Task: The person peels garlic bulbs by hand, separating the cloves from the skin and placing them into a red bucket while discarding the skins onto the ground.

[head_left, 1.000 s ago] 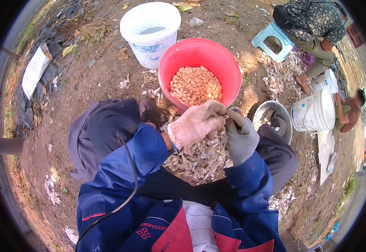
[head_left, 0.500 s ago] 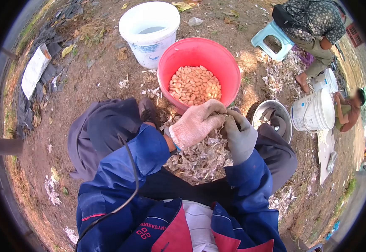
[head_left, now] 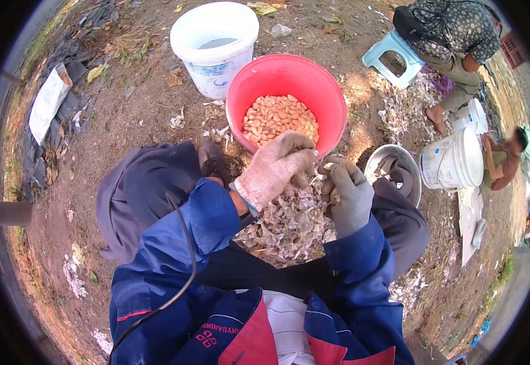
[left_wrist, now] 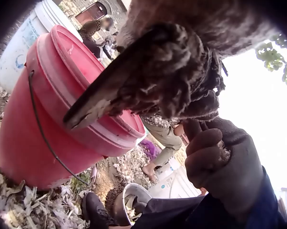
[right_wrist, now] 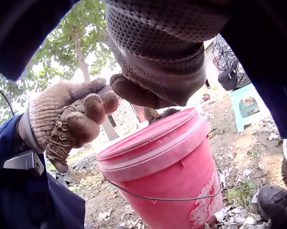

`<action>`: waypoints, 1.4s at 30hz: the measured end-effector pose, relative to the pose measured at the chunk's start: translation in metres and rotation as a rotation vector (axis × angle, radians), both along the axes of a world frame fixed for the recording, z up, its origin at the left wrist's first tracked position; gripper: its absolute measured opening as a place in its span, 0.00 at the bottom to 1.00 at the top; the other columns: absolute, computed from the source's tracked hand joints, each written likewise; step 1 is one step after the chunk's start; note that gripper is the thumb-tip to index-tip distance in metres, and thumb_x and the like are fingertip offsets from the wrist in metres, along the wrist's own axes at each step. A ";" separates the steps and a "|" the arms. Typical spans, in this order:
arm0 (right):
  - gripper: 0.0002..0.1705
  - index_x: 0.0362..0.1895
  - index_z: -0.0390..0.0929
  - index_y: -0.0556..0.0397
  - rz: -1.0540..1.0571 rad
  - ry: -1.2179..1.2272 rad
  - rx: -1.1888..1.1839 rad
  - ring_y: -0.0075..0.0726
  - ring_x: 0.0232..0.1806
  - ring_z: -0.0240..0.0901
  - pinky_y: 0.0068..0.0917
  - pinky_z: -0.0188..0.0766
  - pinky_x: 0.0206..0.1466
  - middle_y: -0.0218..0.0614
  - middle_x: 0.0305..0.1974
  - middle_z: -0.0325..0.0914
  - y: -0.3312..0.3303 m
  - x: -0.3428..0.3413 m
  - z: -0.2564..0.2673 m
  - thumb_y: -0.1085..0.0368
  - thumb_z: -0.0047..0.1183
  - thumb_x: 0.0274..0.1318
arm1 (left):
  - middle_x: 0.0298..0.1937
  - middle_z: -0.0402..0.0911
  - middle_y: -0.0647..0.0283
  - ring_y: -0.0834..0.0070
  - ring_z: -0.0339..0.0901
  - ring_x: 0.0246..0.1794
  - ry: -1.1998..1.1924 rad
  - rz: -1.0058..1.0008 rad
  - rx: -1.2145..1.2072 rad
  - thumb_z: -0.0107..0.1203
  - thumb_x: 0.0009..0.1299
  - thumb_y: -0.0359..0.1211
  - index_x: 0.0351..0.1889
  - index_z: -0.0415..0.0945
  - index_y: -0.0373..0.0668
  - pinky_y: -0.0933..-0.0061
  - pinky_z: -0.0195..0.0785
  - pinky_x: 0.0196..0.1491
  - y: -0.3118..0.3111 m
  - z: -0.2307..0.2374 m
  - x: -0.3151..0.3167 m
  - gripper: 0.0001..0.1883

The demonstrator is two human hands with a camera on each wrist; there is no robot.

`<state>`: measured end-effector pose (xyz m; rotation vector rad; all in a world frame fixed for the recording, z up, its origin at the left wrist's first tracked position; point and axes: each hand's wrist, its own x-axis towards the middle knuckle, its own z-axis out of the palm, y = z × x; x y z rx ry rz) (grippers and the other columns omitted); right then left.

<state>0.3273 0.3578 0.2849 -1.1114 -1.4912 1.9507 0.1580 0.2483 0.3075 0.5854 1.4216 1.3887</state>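
A small pale piece [head_left: 328, 165] sits at the fingertips of the right hand [head_left: 347, 198], near the middle of the frame; thumb and fingers pinch it, the other fingers curled in. Just to its left, the left hand [head_left: 274, 170] has its fingers bent, a thin grey sliver [right_wrist: 104, 90] between thumb and forefinger in the right wrist view; what it is, I cannot tell. Both hands wear soiled gloves. Directly above, the near rim of a red bucket [head_left: 332, 97] is partly covered by the left hand; pale, clove-like pieces [head_left: 280, 118] lie inside. Below the hands, a heap of papery husks [head_left: 289, 228] lies between the wearer's dark-trousered legs [head_left: 149, 182], which close in on both sides. A white bucket [head_left: 213, 76] stands upper centre-left; a metal basin [head_left: 415, 167] sits beside the leg at right, with a larger white bucket [head_left: 450, 161] beyond it. A person [head_left: 456, 30] sits upper right near a pale blue stool [head_left: 396, 58], another [head_left: 505, 158] at far right. All this is outdoors on brown soil [head_left: 143, 115], which spreads widely at left towards dark sheeting [head_left: 34, 164] along that edge; a cardboard sheet [head_left: 469, 219] lies at right.
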 end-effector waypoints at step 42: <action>0.25 0.68 0.70 0.68 0.003 0.571 -0.521 0.34 0.51 0.79 0.31 0.75 0.55 0.44 0.56 0.80 0.010 0.003 -0.037 0.60 0.48 0.79 | 0.44 0.88 0.56 0.72 0.87 0.46 0.588 -0.029 0.168 0.67 0.71 0.36 0.59 0.81 0.40 0.68 0.78 0.53 0.013 -0.026 0.038 0.20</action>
